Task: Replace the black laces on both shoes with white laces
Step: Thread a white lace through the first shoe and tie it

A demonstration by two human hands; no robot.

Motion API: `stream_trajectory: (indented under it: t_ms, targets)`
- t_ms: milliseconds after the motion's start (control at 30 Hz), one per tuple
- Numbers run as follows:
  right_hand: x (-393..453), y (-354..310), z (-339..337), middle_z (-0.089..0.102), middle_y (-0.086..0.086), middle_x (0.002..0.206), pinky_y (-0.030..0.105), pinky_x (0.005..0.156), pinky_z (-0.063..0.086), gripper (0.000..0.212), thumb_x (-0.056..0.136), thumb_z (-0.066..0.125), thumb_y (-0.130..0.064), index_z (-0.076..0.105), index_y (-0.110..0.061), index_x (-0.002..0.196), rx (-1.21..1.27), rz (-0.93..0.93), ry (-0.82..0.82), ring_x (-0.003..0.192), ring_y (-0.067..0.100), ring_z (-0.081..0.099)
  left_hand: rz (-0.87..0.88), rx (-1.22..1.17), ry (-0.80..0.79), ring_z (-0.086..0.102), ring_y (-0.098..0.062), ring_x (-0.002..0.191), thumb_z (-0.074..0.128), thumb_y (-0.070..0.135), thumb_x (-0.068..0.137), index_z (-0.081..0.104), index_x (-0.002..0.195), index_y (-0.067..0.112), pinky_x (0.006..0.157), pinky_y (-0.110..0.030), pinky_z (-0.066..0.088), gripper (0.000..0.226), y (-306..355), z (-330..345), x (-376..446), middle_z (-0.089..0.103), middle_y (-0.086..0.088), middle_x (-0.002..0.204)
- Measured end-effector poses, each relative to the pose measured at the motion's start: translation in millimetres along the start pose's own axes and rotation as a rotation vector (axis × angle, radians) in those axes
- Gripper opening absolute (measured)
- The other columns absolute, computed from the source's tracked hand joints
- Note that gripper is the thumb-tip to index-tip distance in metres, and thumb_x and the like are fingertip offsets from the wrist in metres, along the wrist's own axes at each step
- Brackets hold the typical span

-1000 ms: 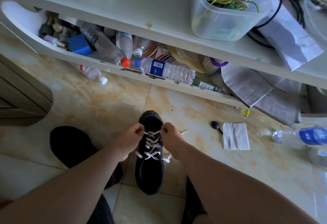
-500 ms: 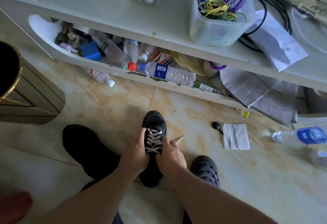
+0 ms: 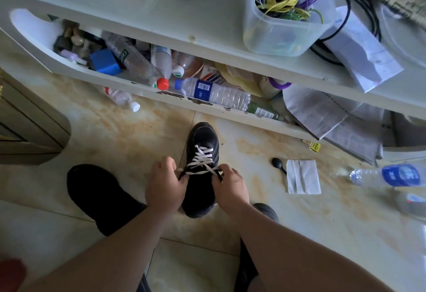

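- Black shoe (image 3: 202,144): on floor (image 3: 115,135), toe toward shelf edge, white lace (image 3: 201,160) crisscrossed.
- Left hand (image 3: 164,185): fingers curled, pinching lace at shoe's left side.
- Right hand (image 3: 230,188): curled, gripping shoe's right side at lace.

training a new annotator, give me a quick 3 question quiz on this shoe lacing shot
1. True or false: the black shoe between the hands already has a white lace threaded across it.
2. What lies right beside the white tissue on the floor? A) black spoon B) scissors C) a red cup
3. Fill in: the left hand and right hand each grip the shoe near its ____ eyelets.

Key: 1 true; 2 A, the black spoon; 3 top.
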State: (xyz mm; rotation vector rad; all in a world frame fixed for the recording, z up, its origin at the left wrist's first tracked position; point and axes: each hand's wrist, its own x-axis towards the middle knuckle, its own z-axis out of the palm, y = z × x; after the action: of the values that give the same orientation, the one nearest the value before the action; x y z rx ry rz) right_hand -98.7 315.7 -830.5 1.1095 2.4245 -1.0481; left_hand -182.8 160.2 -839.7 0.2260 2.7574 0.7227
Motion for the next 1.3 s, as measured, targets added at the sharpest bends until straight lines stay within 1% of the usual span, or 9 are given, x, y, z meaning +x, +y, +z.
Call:
stream_trajectory:
  t_ms: [200,300,433,567,700,933,1033,1133,1300]
  targets:
    - [-2.8,-2.7,5.5,0.065,-0.001,0.106,0.042,0.075,0.061,0.028,0.097,0.05,-0.041,0.051,-0.033,0.123,0.089,0.108,-0.083,0.089,0.021,0.065,0.023,0.085,-0.398,0.06,-0.015,0.064,0.056,0.032,0.09,0.063,0.086,0.025,0.054,-0.028,0.04,0.011,12.9,12.7,-21.4,0.061,0.005,0.069]
    - [-2.5,-0.4,5.7,0.067,0.001,0.1,0.045,0.075,0.06,0.02,0.1,0.044,-0.037,0.052,-0.029,0.117,0.081,0.099,-0.087,0.086,0.024,0.066,-0.495,-0.386,-0.559,0.068,-0.027,0.078,0.056,0.021,0.092,0.065,0.086,0.015,0.071,-0.03,0.055,0.013,30.3,23.7,-13.6,0.069,-0.007,0.087]
    - [-5.3,0.3,5.6,0.067,0.002,0.097,0.04,0.077,0.055,0.022,0.105,0.039,-0.038,0.056,-0.025,0.112,0.084,0.068,-0.067,0.086,0.024,0.063,-1.17,-1.057,-0.428,0.058,-0.019,0.063,0.07,0.016,0.091,0.056,0.076,0.02,0.056,-0.021,0.049,0.02,58.1,38.1,-4.0,0.062,-0.002,0.073]
    - [-7.3,5.0,6.4,0.067,-0.001,0.094,0.039,0.073,0.055,0.02,0.105,0.04,-0.037,0.055,-0.028,0.112,0.09,0.051,-0.096,0.084,0.021,0.064,-1.203,-1.214,-0.329,0.059,-0.017,0.064,0.062,0.02,0.102,0.067,0.109,0.016,0.047,-0.02,0.048,0.009,57.0,40.9,-11.1,0.064,-0.006,0.083]
    - [-7.3,10.1,2.3,0.066,-0.004,0.099,0.035,0.072,0.051,0.021,0.106,0.039,-0.035,0.056,-0.029,0.117,0.079,0.017,-0.113,0.087,0.019,0.063,-1.076,-1.118,-0.331,0.061,-0.023,0.063,0.062,0.027,0.099,0.065,0.094,0.009,0.056,-0.028,0.049,0.019,53.6,37.6,-14.0,0.063,-0.01,0.077]
    - [-9.5,7.3,1.4,0.066,-0.002,0.093,0.035,0.063,0.05,0.024,0.104,0.037,-0.03,0.059,-0.029,0.113,-0.084,-0.013,-0.162,0.08,0.023,0.063,-1.042,-1.449,-0.484,0.069,-0.026,0.109,0.058,0.016,0.091,0.069,0.105,0.005,0.089,-0.042,0.051,0.021,36.6,12.7,-14.0,0.071,-0.007,0.102]
    - [-9.1,4.8,1.0,0.06,-0.005,0.085,0.032,0.059,0.048,0.021,0.104,0.037,-0.03,0.058,-0.03,0.106,-0.242,0.028,-0.118,0.075,0.022,0.061,-0.948,-1.416,-0.592,0.066,-0.026,0.099,0.074,0.016,0.08,0.064,0.112,0.003,0.084,-0.037,0.053,0.036,42.6,6.2,-16.5,0.064,-0.01,0.101]
    - [-10.8,3.9,-2.0,0.058,-0.006,0.084,0.031,0.063,0.049,0.021,0.104,0.039,-0.032,0.06,-0.034,0.107,-0.331,0.055,-0.086,0.077,0.022,0.06,-0.785,-1.247,-0.663,0.068,-0.016,0.079,0.067,0.014,0.096,0.063,0.084,0.009,0.08,-0.029,0.049,0.014,51.7,6.6,-24.4,0.066,-0.005,0.08]
    - [-3.3,9.3,-9.8,0.061,-0.002,0.089,0.035,0.069,0.055,0.023,0.102,0.041,-0.037,0.06,-0.03,0.111,-0.358,0.05,-0.13,0.082,0.025,0.062,-0.634,-1.12,-0.631,0.069,-0.021,0.116,0.062,0.027,0.103,0.069,0.094,0.014,0.106,-0.045,0.05,0.017,52.7,9.6,-33.0,0.074,-0.006,0.111]
